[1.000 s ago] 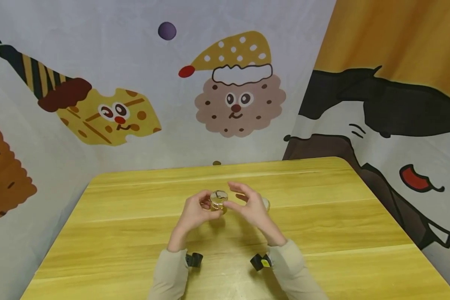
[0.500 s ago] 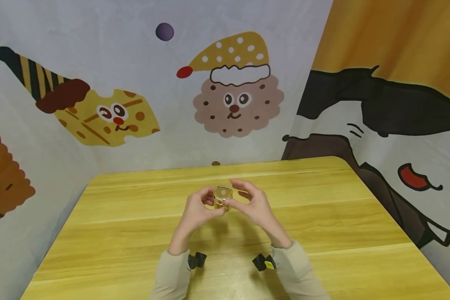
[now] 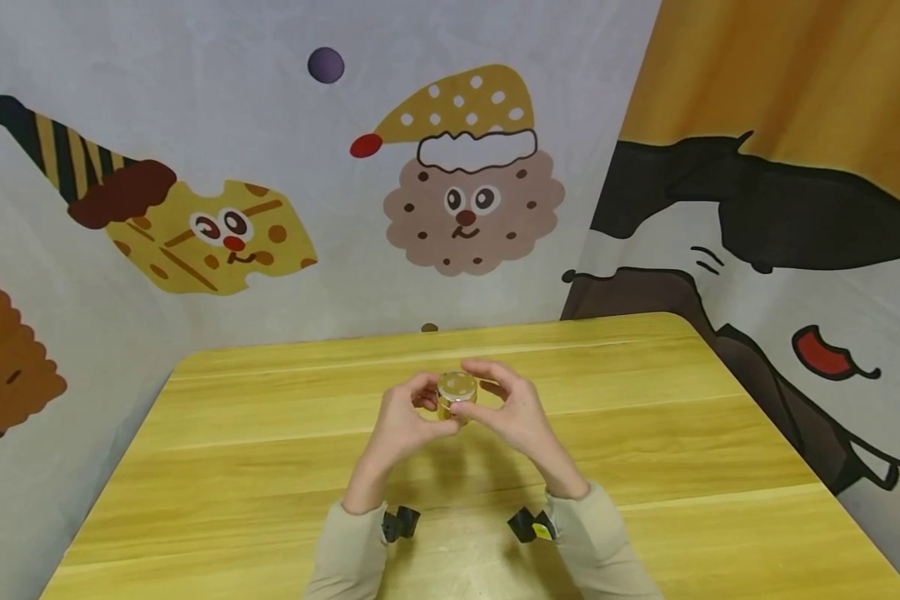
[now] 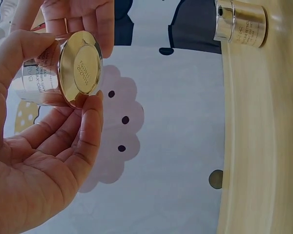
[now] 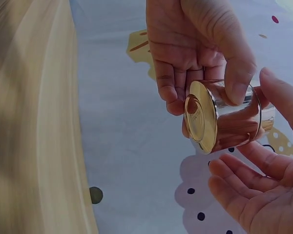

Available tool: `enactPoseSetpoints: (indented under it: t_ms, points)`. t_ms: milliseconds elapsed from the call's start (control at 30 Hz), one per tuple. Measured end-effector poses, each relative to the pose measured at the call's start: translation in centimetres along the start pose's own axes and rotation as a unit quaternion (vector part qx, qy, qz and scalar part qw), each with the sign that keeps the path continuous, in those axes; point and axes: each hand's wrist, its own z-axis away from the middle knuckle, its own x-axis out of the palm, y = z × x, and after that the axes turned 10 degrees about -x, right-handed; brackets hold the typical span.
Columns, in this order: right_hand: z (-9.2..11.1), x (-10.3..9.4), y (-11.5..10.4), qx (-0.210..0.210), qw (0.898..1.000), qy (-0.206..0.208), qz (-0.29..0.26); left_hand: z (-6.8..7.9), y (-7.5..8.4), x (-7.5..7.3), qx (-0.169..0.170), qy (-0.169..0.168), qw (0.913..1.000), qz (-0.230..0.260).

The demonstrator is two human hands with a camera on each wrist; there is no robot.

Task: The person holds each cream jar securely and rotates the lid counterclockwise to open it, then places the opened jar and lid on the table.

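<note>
Wood-grain surface point(image 3: 270, 467), gold Pro-Xylane jar point(image 3: 457, 395) held above it

The left hand point(image 3: 403, 425) has its grip closed round the jar's side, thumb and fingers on opposite flanks. The right hand point(image 3: 516, 417) brings thumb and fingers about the upper end; whether they pinch it, I cannot tell. What counts most, I judge, is the jar's long axis: nearly upright between the hands, code-stamped end toward the surface, upper end between the right thumb and fingers, so neither hand is clearly nearer. Farther out, the left wrist view shows a second gold jar point(image 4: 240, 22) standing on the surface. Behind hangs a pale backdrop point(image 3: 255, 100) printed with cartoon cheese point(image 3: 217, 242) and a hatted cookie point(image 3: 472, 237).
</note>
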Motion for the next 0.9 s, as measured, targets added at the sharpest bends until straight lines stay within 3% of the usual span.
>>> enactPoseSetpoints:
  t_ms: [233, 467, 633, 900]
  points:
    - [0.13, -0.13, 0.21, -0.018, 1.0, 0.0, 0.008, -0.12, 0.3, 0.23, -0.042, -0.017, 0.999, 0.002]
    - [0.14, -0.63, 0.52, -0.037, 0.999, -0.032, -0.003, -0.14, 0.32, 0.19, -0.024, -0.026, 0.9994, -0.003]
    - [0.11, -0.69, 0.46, -0.048, 0.997, -0.062, 0.023, -0.02, 0.36, 0.15, -0.03, -0.026, 0.9992, -0.005]
    - [0.21, -0.18, 0.42, -0.021, 0.999, -0.023, 0.025, 0.01, 0.26, 0.28, -0.04, -0.029, 0.9987, -0.011]
